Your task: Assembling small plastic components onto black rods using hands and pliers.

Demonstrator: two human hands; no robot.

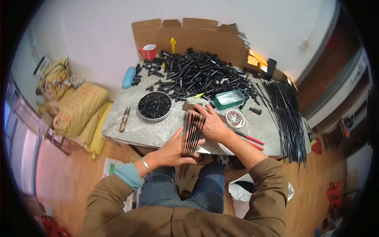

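Over the table's front edge, my left hand (pixel 171 153) is closed around a bundle of thin dark strips (pixel 192 132), its thumb across the lower end. The strips stand nearly upright, fanned slightly and a little smeared. At their upper end is my right hand (pixel 213 124), its bent fingers on the strips; the fingertips' grip is partly hidden. Just beyond the hands lies a flat brownish piece (pixel 190 106). A round metal bowl (pixel 139 112) of small black parts sits left of them. To the right are a green tray (pixel 224 106) of thin metal pieces and a small round container (pixel 242 123).
Black plastic parts (pixel 201 73) are heaped before a cardboard screen (pixel 189 36). Long black strips (pixel 290 122) hang over the table's right edge. Red-handled pliers (pixel 252 138), orange-handled snips (pixel 125 119), a blue case (pixel 128 77) and a red mug (pixel 149 51) lie about. Yellow sacks (pixel 81 108) stand left.
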